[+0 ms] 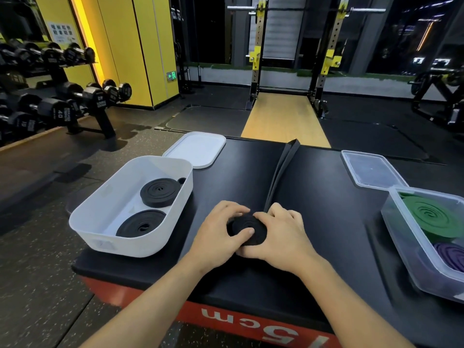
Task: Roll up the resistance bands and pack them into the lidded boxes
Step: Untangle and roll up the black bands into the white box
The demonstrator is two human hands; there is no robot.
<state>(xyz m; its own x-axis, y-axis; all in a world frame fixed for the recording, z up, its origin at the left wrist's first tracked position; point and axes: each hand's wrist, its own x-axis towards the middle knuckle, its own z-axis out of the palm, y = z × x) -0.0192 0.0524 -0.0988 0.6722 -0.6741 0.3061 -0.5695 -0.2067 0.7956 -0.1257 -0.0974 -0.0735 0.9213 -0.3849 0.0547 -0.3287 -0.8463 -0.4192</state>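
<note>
As left hand (pixel 216 234) grips band (pixel 248 227), right hand (pixel 281 236) adjoins.

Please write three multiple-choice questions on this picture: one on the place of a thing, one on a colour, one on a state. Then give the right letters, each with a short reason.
1. Where does the white lid lie, seen from the white box?
A. on top of it
B. on the table behind it
C. inside it

2. Which colours have the rolls in the clear box?
A. green and purple
B. red and blue
C. only black

3. How is the black band that the left hand and right hand grip?
A. fully rolled
B. partly rolled
C. not rolled at all

Answers:
1 B, the lid lies flat beyond the open box.
2 A, a green roll and a purple roll lie in it.
3 B, a coil is wound, but its tail runs to the far table edge.
</note>
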